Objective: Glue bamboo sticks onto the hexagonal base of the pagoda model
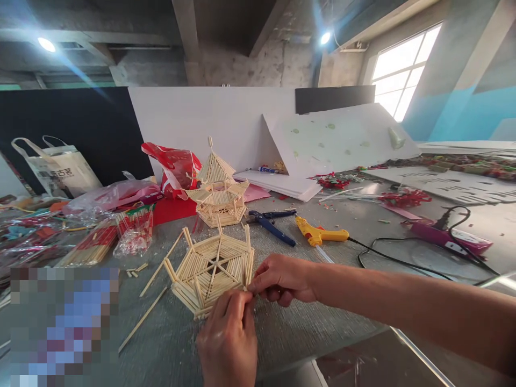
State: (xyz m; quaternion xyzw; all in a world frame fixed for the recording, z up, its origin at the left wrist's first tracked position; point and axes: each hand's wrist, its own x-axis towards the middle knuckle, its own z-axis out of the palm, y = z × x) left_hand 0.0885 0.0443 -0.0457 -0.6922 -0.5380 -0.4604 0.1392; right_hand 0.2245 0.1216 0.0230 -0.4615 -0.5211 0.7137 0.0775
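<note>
1. Near the front edge of the grey worktop (pixel 306 328), a hexagonal stick base (pixel 209 271) is lying flat, with short stick posts standing up around its rim.
2. Left hand (pixel 229 337) is coming in from the bottom; its fingers (pixel 237 303) are closed in a pinch at the near right corner of the base, touching it.
3. Right hand (pixel 282 279) is reaching in from the right, forearm crossing the worktop. Its fingers (pixel 258 286) are curled tight, pinching at the same corner, right against the left hand's fingertips.
4. Cannot tell whether a separate small stick is sitting between the pinches or only the edge of the base; that spot is hidden by the fingertips.
5. Loose long sticks (pixel 155 282) are lying just left of the base, one touching its left side.
6. Finished stick pavilion (pixel 217 188) is standing upright behind the base, near it but apart.
7. Blue-handled pliers (pixel 271 221) and a yellow glue gun (pixel 320 233) are lying to the right of the pavilion, side by side; the gun's black cord (pixel 395 260) is trailing off to the right.
8. Bundles of sticks in clear wrap (pixel 121 236) are sitting to the left, a red bag (pixel 177 166) behind them.
9. White boards (pixel 342 140) are leaning at the back.
</note>
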